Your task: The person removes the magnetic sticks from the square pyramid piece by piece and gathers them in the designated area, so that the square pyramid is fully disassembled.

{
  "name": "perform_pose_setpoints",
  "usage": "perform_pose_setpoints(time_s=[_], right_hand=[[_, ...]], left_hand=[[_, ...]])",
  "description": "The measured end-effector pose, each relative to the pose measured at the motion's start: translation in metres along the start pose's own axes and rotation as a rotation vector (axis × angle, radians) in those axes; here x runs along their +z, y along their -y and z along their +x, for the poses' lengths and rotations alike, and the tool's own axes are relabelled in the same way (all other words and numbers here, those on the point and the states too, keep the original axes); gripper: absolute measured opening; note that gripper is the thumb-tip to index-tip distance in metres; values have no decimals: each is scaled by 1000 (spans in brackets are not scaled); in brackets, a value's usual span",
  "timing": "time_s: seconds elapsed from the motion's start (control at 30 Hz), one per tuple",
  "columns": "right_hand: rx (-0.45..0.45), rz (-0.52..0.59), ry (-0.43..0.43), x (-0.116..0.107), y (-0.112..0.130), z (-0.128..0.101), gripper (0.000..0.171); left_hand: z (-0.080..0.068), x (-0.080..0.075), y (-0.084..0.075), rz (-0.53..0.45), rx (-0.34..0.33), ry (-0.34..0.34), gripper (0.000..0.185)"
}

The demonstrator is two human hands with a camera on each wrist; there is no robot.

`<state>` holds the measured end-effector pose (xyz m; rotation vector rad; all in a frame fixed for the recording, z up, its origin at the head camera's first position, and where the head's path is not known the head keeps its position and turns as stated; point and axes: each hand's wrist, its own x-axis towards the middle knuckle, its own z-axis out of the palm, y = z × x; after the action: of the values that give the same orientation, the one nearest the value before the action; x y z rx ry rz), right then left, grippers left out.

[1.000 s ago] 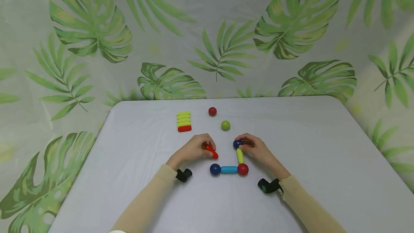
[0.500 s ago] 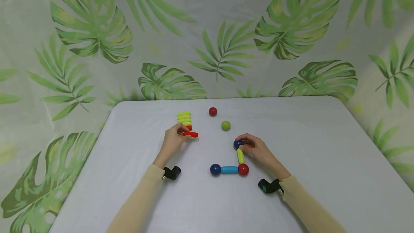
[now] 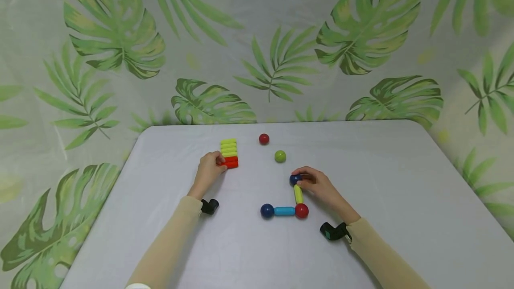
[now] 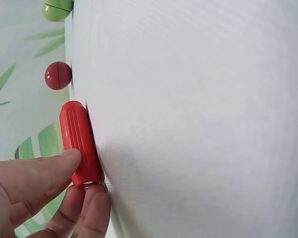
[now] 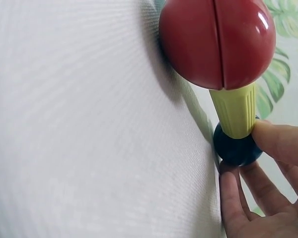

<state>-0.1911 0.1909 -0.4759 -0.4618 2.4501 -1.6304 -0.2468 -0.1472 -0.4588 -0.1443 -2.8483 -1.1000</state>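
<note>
Left hand (image 3: 209, 167) carried its pinched red stick (image 3: 230, 164) to the stack (image 3: 228, 147); right hand (image 3: 317, 183) pinches blue ball (image 3: 295, 179).

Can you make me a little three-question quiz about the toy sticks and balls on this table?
1. What does the left hand pinch?
2. True or false: the green ball is joined to the yellow-green stick.
3. Which ball do the right hand fingers hold? A) the loose red ball B) the dark blue ball at the top of the yellow-green stick C) the green ball

Key:
1. A red stick, at the near end of the row of yellow-green sticks.
2. False. It lies loose on the table, apart from the stick.
3. B
</note>
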Motion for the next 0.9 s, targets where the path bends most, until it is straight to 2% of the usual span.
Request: perform_pose_setpoints(time_s=[0.23,0.3,0.37,0.43,0.53,0.6,0.67,0.73,0.8,0.9], right_hand=[[18,-3,-8,1,0,2,26],[11,-9,-6,1,-1,2,26],[3,-15,-11,1,-2,2,26],[-3,-18,-12,1,-2,2,26],[2,-15,-17,0,-1,1,26],[2,-13,-15,0,-1,1,26],[-3,-6,-15,0,-1,1,26],[-14,4,-11,0,-1,1,26],[-23,13,-6,0,-1,1,26],[-20,16,-2,0,-1,0,26]], left_hand=[[-2,-2,-1,20,-21,8,16],[-3,-3,-2,11,11,11,17],[-8,-3,-7,-32,87,51,18],[-15,-1,-15,-121,192,176,19],[-33,10,-34,-240,326,479,27],[-46,20,-46,-242,371,658,33],[-58,31,-57,-168,418,738,37],[-67,40,-64,-69,465,737,35],[-73,46,-69,12,508,703,31],[-76,49,-71,67,566,654,23]])
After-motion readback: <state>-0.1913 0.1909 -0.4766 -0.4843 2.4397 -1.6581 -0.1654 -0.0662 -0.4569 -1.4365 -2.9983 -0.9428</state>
